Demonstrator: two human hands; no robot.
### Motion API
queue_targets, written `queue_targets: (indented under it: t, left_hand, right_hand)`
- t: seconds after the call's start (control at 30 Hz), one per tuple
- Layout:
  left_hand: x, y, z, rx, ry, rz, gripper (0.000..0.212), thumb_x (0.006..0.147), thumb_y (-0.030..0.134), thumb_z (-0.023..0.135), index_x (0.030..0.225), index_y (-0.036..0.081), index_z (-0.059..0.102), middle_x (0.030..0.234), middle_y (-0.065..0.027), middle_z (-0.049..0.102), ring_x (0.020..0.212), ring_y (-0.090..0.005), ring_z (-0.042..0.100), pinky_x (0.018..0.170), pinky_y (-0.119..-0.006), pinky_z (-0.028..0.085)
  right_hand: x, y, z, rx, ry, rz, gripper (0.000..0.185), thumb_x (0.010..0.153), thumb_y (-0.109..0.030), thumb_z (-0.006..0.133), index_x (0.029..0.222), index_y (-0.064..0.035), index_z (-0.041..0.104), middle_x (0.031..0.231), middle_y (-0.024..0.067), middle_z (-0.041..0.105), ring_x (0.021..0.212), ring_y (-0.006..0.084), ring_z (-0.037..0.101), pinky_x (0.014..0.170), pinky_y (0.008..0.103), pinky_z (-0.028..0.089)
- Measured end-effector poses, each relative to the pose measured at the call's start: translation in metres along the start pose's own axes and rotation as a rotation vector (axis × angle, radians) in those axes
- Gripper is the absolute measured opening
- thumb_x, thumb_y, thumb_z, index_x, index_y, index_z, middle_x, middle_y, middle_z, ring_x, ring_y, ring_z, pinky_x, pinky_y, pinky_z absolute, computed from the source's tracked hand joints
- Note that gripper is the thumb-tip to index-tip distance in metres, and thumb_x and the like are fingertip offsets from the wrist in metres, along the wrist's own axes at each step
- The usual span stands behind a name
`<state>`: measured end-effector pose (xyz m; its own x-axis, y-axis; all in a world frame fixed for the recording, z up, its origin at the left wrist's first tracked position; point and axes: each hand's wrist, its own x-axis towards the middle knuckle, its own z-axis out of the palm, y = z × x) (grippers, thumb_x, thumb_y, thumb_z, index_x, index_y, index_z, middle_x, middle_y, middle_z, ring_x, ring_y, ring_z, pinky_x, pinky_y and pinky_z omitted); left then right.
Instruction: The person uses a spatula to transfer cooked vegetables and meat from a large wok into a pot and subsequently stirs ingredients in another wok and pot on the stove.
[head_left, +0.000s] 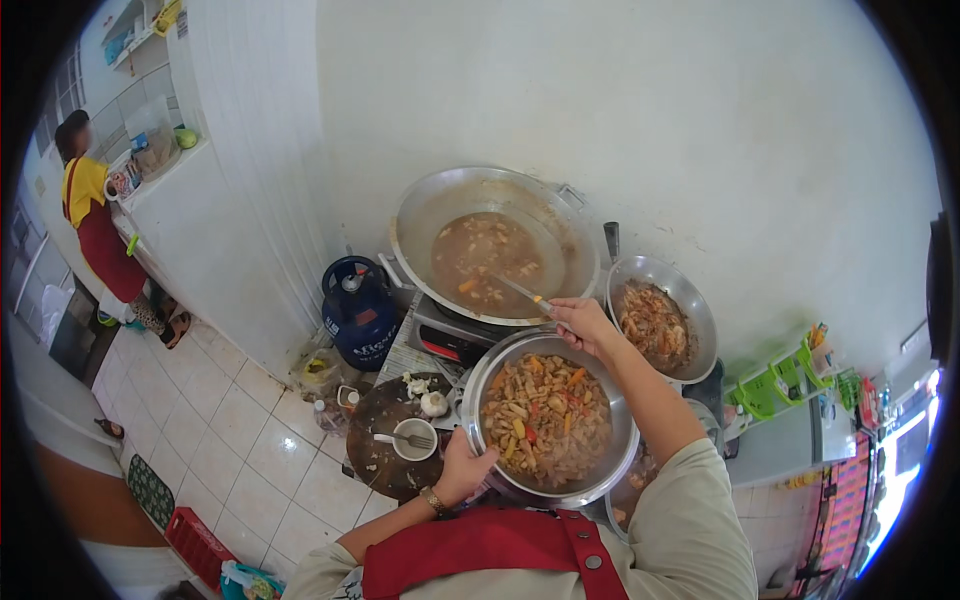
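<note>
A large metal wok (420, 225) with brown broth and food pieces stands on a gas stove (450, 337). My right hand (585, 322) grips the handle of a metal utensil (521, 289), its far end down in the wok's broth. Below the wok, near my body, is a round metal pot (624, 450) full of cut meat with orange, yellow and red vegetable pieces. My left hand (463, 466) holds this pot's left rim. Left of it, a round wooden board (375, 405) bears a garlic bulb (433, 404) and a white cup (421, 448) with a fork (405, 439).
A frying pan (699, 322) with browned food stands right of the wok, against the wall. A blue gas cylinder (360, 315) stands to the left. Green baskets (776, 386) are at the far right. Another person (105, 217) in a red apron stands at a counter, far left.
</note>
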<state>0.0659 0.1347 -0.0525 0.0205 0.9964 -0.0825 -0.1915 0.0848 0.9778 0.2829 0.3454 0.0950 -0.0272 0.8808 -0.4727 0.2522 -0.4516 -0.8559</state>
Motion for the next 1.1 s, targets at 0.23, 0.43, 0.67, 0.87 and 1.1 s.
queue_targets:
  t: [0.23,0.43,0.67,0.87,1.1]
  left_hand:
    - [0.001,-0.005,-0.004,0.064,-0.055,0.046,0.040,0.082,0.005,0.068,0.116,-0.005,0.049,0.104,-0.0111,0.061,0.094,-0.0153,0.060,0.082,-0.032,0.050]
    - [0.002,-0.012,-0.002,0.016,-0.077,0.025,0.042,0.084,-0.003,0.063,0.123,-0.004,0.047,0.112,-0.0095,0.062,0.100,-0.0139,0.062,0.086,-0.030,0.052]
    - [0.005,-0.030,-0.004,-0.006,-0.024,0.014,0.039,0.082,0.007,0.070,0.114,-0.005,0.050,0.102,-0.0124,0.063,0.093,-0.0172,0.061,0.084,-0.034,0.050]
    - [0.001,-0.006,0.003,-0.080,-0.031,-0.028,0.039,0.083,0.006,0.069,0.115,-0.005,0.050,0.104,-0.0116,0.063,0.095,-0.0163,0.061,0.084,-0.032,0.050]
    - [-0.002,-0.001,0.001,-0.019,-0.033,-0.071,0.039,0.083,0.006,0.069,0.116,-0.004,0.051,0.105,-0.0106,0.063,0.095,-0.0160,0.061,0.084,-0.031,0.050]
  right_hand:
    - [-0.010,0.007,0.022,0.036,-0.071,-0.055,0.033,0.095,-0.012,0.058,0.127,-0.0052,0.061,0.062,-0.0008,0.053,0.042,0.0054,0.042,0.036,0.0219,0.029]
    - [-0.028,0.004,0.025,0.063,-0.105,-0.029,0.037,0.096,-0.012,0.056,0.133,-0.0052,0.057,0.064,-0.0006,0.054,0.041,0.0049,0.040,0.036,0.0213,0.027]
    - [-0.041,0.020,0.032,0.022,-0.096,-0.098,0.037,0.095,-0.011,0.057,0.131,-0.0071,0.060,0.063,-0.0005,0.054,0.041,0.0049,0.041,0.037,0.0212,0.029]
    - [-0.055,0.021,0.037,-0.073,-0.073,-0.199,0.037,0.093,-0.012,0.060,0.130,-0.0065,0.063,0.063,-0.0002,0.055,0.044,0.0055,0.045,0.039,0.0227,0.035]
    - [-0.061,0.020,0.043,-0.084,-0.058,-0.202,0.038,0.092,-0.012,0.060,0.130,-0.0057,0.063,0.063,-0.0001,0.057,0.046,0.0056,0.048,0.041,0.0231,0.037]
